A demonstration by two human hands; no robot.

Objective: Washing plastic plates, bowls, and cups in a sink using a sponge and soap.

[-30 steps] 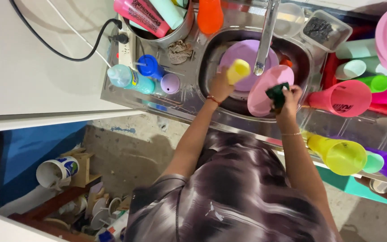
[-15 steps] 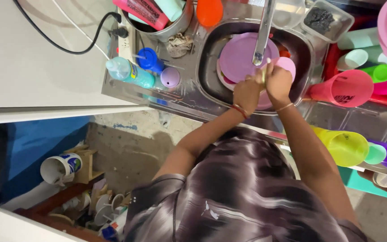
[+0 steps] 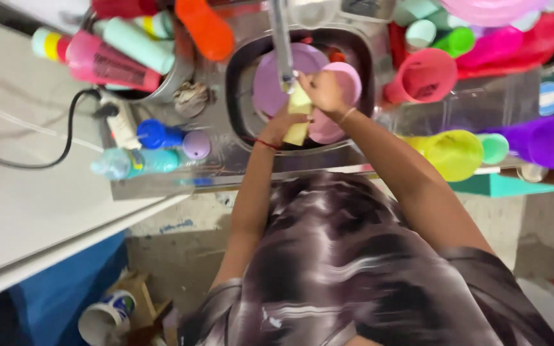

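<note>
Left to right. On the counter, the blue bottle and teal bottle sit where they were; only the camera has shifted, now closer and more overhead, so they read larger.

At the sink, our left hand now wraps the lower end of the yellow cup, fingers curled around it, holding it under the tap. A second ago that cup was raised in the left hand, apart from the right. Half a second ago the hands had come together.

Our right hand is pressed onto the cup's upper end, fingers closed. The dark scrubber it held a second ago is not visible now, so we cannot tell whether it is still pinched inside. The pink plate lies behind the hands, on the purple plate.

Our read: the work has moved from picking up to scrubbing the cup over the basin.

Right side, the pink cup and yellow tumbler are unchanged.
</note>
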